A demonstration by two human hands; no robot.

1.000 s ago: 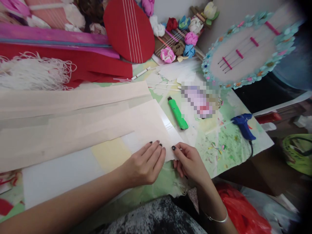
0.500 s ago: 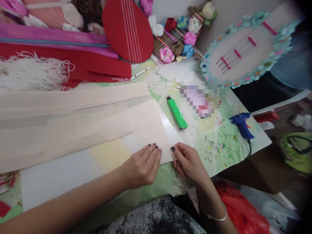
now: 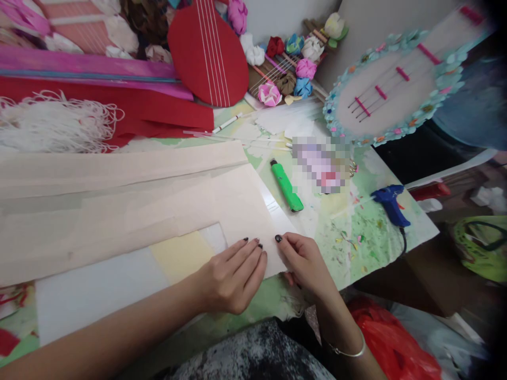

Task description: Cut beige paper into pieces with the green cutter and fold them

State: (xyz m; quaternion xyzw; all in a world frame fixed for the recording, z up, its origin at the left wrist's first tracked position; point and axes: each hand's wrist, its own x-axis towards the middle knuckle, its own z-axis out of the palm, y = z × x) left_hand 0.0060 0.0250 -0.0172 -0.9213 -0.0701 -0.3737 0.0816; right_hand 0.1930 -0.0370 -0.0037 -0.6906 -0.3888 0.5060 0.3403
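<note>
Beige fabric with a folded strip along its top spreads across the table from the left. My left hand lies on its lower right part, fingers together and pressed down. At the fabric's lower right corner, my right hand pinches the edge between thumb and bent fingers. Under the fabric lies a white sheet with a pale yellow patch. Just beyond the fabric's right edge is a green cutter.
A blue glue gun rests near the right table edge. Behind stand a red lute shape, a flower-rimmed oval piece and paper flowers. White strings lie at left. A red bag is below the table.
The fabric's lower right corner and my left hand have shifted slightly down and right. My right hand still pinches the edge. The whole view has moved a little.
</note>
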